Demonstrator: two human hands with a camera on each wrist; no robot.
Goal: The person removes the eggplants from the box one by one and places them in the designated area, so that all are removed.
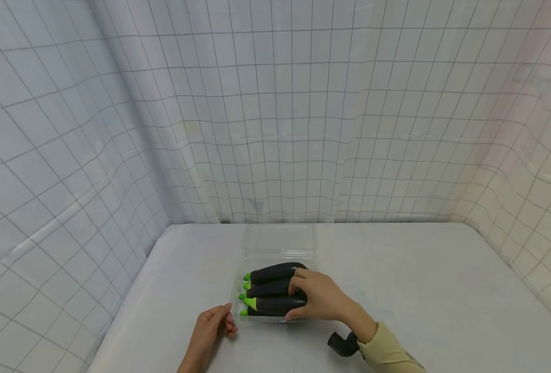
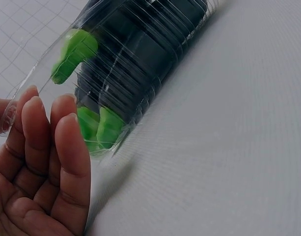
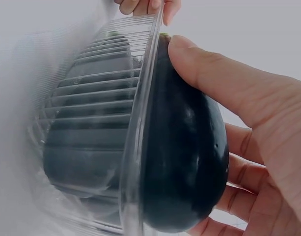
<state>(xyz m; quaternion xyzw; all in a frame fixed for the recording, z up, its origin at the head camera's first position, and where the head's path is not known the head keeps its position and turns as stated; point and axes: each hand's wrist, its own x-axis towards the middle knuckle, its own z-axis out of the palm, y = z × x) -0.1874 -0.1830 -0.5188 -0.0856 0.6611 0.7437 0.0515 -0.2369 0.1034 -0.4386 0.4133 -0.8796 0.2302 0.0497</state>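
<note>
Several dark eggplants (image 1: 274, 286) with bright green stem ends lie side by side in a clear plastic clamshell box (image 1: 235, 296), stems toward the left. My left hand (image 1: 208, 325) pinches the box's rim near its front left corner; in the left wrist view the thumb and fingers stand on either side of the clear edge (image 2: 9, 115). From above, my right hand (image 1: 320, 296) grips an upper eggplant (image 3: 184, 147) near its thick right end, with the thumb on one side and the fingers on the other. This eggplant bulges above the rim, and the hand hides its end in the head view.
The box's clear lid (image 1: 280, 239) is folded back behind it. A black curved object (image 1: 342, 345) sits by the right sleeve (image 1: 387, 347). White table surface (image 1: 420, 274) stretches to both sides, and checked white curtains (image 1: 280, 114) hang around the back and sides.
</note>
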